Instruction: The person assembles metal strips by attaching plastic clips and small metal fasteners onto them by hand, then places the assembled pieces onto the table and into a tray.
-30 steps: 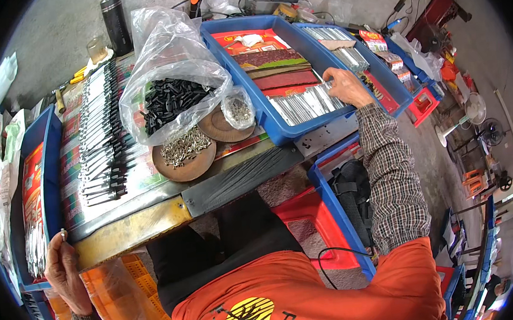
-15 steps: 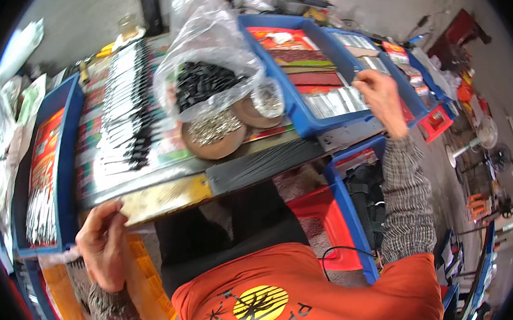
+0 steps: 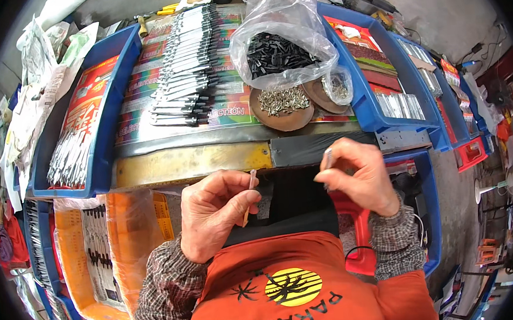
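My left hand (image 3: 208, 212) is over my lap, thumb and fingers pinching a thin pale strip (image 3: 253, 179) that stands upright. Its lower end looks brownish; I cannot make out its kind. To the right, just off the table edge, my right hand (image 3: 361, 175) is closed on a thin metal strip (image 3: 328, 157), mostly covered by the fingers. The hands are apart from each other. Beyond the right hand, a blue tray (image 3: 364, 102) holds a row of flat metal strips (image 3: 399, 106). Small metal pieces (image 3: 284, 101) lie in a round brown dish (image 3: 275, 125).
A clear plastic bag (image 3: 279, 15) of small black parts (image 3: 284, 52) stands behind the dish. Long rows of slim metal pieces with black ends (image 3: 186, 67) cover the table's left. A blue tray (image 3: 127, 56) and a plastic-lined orange crate (image 3: 72, 250) are further left. A red stool (image 3: 361, 230) stands below.
My right hand has come back from the metal strips in the blue tray to the table edge. My left hand has moved right, over my lap. The view has shifted left.
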Available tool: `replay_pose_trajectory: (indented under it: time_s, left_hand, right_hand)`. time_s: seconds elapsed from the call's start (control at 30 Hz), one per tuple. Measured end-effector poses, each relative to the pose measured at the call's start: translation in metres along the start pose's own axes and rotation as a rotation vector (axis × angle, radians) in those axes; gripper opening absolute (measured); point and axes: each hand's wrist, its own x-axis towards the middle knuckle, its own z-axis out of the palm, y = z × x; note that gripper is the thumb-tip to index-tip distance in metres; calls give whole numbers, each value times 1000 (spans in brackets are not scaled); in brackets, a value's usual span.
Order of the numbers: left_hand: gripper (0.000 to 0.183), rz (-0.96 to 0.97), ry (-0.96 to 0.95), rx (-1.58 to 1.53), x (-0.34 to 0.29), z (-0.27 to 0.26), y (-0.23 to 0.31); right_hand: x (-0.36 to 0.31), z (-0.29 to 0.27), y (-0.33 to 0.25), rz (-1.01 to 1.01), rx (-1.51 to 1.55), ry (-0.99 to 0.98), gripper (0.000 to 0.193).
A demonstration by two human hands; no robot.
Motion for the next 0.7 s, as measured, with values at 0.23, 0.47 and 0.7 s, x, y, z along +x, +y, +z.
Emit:
replay_pose_trajectory:
  time_s: [0.23,0.47,0.7]
  left_hand:
    - [14,-65,-59,-47,2,5,-9]
    - [7,-58,-74,-96,3,8,-15]
    - [9,-54,-98,-130,6,7,-21]
  right_hand:
    - [-3,52,7,85,381,-127,33]
    - [-10,75,10,36,375,-76,49]
    - [-11,86,10,-78,204,-1,48]
